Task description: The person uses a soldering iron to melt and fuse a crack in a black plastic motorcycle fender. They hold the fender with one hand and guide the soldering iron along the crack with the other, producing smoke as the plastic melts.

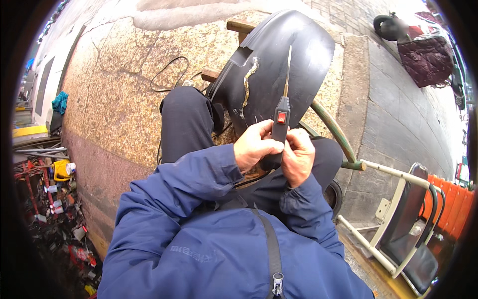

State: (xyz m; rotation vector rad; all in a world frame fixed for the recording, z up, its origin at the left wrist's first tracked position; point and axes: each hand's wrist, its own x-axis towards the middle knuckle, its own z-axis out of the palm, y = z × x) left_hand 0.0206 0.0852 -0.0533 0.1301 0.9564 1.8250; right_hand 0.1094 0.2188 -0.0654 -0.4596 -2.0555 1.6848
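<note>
Black and slim, the soldering iron [281, 119] with a red switch stands upright over the person's lap, its thin tip against the black plastic fender [279, 60] resting on the knees. Both hands clamp its lower handle: left hand [255, 145] wrapped on one side, right hand [298, 155] on the other, touching. A cracked, mended seam [247, 79] runs down the fender's left part. Beside the right knee lies a folded chair [406, 224] on the pavement [119, 99].

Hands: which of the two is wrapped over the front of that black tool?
The left hand: its fingers curl across the black tool below the red switch. The right hand only grips from the side.
</note>
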